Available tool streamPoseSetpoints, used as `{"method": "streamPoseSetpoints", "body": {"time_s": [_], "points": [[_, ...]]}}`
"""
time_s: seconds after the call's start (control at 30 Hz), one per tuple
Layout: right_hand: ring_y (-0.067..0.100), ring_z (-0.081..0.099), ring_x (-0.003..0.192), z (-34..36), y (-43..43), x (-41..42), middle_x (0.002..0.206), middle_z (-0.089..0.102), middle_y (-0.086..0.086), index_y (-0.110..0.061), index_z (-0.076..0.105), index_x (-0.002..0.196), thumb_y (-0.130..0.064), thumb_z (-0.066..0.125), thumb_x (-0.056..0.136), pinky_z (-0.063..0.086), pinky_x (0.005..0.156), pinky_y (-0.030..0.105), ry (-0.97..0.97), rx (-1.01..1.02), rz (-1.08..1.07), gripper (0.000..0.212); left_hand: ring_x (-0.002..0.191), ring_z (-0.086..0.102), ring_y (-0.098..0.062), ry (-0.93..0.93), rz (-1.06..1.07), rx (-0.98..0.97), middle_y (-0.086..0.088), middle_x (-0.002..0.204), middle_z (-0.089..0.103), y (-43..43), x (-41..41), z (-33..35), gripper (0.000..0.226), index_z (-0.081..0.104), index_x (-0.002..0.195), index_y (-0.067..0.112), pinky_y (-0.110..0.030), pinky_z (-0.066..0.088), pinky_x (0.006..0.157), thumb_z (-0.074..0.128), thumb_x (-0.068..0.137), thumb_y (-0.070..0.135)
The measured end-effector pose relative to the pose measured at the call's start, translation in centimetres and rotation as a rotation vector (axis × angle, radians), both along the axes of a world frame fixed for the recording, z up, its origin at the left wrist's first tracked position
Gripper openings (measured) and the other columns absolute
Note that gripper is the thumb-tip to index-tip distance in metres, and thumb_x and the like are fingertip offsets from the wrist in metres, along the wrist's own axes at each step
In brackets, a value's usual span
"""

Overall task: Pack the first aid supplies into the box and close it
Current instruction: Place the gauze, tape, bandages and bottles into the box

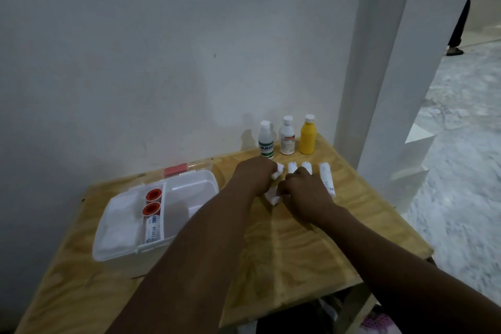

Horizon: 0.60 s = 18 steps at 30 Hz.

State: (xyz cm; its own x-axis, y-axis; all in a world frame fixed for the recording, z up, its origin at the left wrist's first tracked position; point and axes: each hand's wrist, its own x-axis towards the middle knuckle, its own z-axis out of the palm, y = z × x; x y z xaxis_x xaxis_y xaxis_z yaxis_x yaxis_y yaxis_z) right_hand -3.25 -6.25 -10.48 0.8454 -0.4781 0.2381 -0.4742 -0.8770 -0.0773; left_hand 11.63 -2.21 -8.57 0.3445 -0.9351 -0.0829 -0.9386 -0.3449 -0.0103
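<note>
So the white bandage rolls (326, 180) are lined up on the wooden table (298, 238) just in front of three bottles, and both hands are down on them. The left hand (253, 175) is curled around one roll, with white poking out past the knuckles at both ends, so I'd call that a closed grip on it. The right hand (305, 194) lies over the next rolls with fingers bent, but I honestly can't tell whether it's got one pinched or is just resting on top.

Handling-wise these look easy: light, soft, squishy gauze in wrappers that could be a bit slick. Grab around the middle of the cylinder, no need to squeeze hard, and you could probably scoop two at once. The bottles will be the fussier part: the yellow bottle (308, 137), the middle bottle (288, 138) and the green-striped bottle (265, 142) are rigid, heavier if full, and tippy since they're standing upright, so take them by the body.

The box (195, 187) sits open to the left, well apart from the rolls, with two orange tape rolls (152, 202) and a tube already in its tray.

Hard to see: the left forearm covers the box's right compartment, the lid is mostly hidden behind it, labels are too blurry to read, and the roll count under the hands is a guess
</note>
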Motion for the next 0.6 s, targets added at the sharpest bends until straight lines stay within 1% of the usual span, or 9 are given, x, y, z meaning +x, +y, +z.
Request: {"method": "streamPoseSetpoints", "body": {"time_s": [0.1,0.2,0.27,0.33,0.37,0.4,0.47,0.53,0.6], "points": [[0.027,0.047,0.107,0.0,-0.3,0.1,0.119,0.058,0.010,-0.032,0.074,0.107,-0.029,0.056,0.093,0.037,0.091,0.039,-0.016,0.011,-0.007,0.023,0.096,0.064,-0.022,-0.040,0.008,-0.067,-0.001,0.105,0.067,-0.1,0.2,-0.2,0.015,0.069,0.102,0.024,-0.031,0.043,0.068,0.060,0.090,0.024],[0.026,0.049,0.103,0.0,-0.7,0.1,0.119,0.057,0.006,-0.035,0.073,0.106,-0.038,0.050,0.096,0.024,0.085,0.040,0.003,-0.009,-0.042,0.025,0.089,0.064,-0.022,-0.059,0.028,-0.105,-0.002,0.101,0.067,0.0,0.2,0.0,0.006,0.064,0.092,0.023,-0.031,0.043,0.067,0.060,0.091,0.027],[0.023,0.051,0.099,0.1,-1.1,-0.1,0.108,0.059,-0.004,-0.036,0.071,0.099,-0.053,0.045,0.095,0.024,0.086,0.042,0.000,0.040,-0.089,0.031,0.088,0.064,-0.024,-0.030,0.051,-0.154,-0.005,0.102,0.066,0.3,0.3,0.6,0.007,0.064,0.095,0.021,-0.032,0.043,0.068,0.059,0.092,0.026],[0.018,0.055,0.098,0.8,-1.3,-0.4,0.096,0.065,-0.010,-0.034,0.070,0.088,-0.063,0.045,0.091,0.030,0.097,0.051,-0.075,0.185,-0.122,0.038,0.091,0.065,-0.027,-0.024,0.074,-0.224,-0.006,0.107,0.068,0.7,0.5,1.7,0.020,0.069,0.109,0.020,-0.033,0.046,0.069,0.058,0.093,0.025],[0.016,0.059,0.098,1.5,-1.3,-0.5,0.093,0.068,-0.011,-0.032,0.071,0.086,-0.062,0.049,0.089,0.032,0.100,0.051,-0.139,0.293,-0.118,0.037,0.092,0.065,-0.027,-0.022,0.083,-0.262,-0.006,0.109,0.068,1.1,0.8,2.4,0.024,0.070,0.113,0.021,-0.033,0.046,0.069,0.057,0.093,0.025],[0.014,0.062,0.096,2.4,-1.1,-0.6,0.091,0.071,-0.010,-0.030,0.072,0.085,-0.059,0.054,0.088,0.035,0.099,0.046,-0.206,0.395,-0.111,0.034,0.094,0.065,-0.028,-0.017,0.090,-0.296,-0.005,0.111,0.068,1.5,1.1,3.3,0.026,0.070,0.115,0.022,-0.034,0.046,0.070,0.057,0.092,0.024],[0.019,0.065,0.093,4.3,-0.4,-0.3,0.092,0.074,-0.002,-0.020,0.075,0.087,-0.043,0.064,0.089,0.042,0.086,0.034,-0.312,0.508,-0.076,0.025,0.099,0.066,-0.029,-0.011,0.102,-0.360,-0.004,0.114,0.069,2.9,2.0,5.4,0.028,0.070,0.116,0.024,-0.035,0.048,0.073,0.058,0.091,0.025],[0.024,0.067,0.091,6.1,0.7,0.6,0.093,0.074,0.008,-0.010,0.075,0.090,-0.023,0.066,0.089,0.041,0.074,0.027,-0.362,0.491,-0.023,0.016,0.104,0.065,-0.030,-0.016,0.117,-0.424,-0.004,0.116,0.069,4.9,3.1,7.7,0.027,0.070,0.114,0.027,-0.037,0.050,0.079,0.060,0.090,0.030],[0.020,0.066,0.086,7.7,2.5,1.8,0.093,0.075,0.008,-0.007,0.075,0.092,-0.015,0.065,0.088,0.039,0.072,0.024,-0.382,0.469,0.040,0.013,0.106,0.065,-0.029,-0.041,0.150,-0.474,-0.003,0.116,0.070,7.6,4.1,9.8,0.026,0.070,0.113,0.028,-0.038,0.051,0.082,0.062,0.089,0.036]]}}
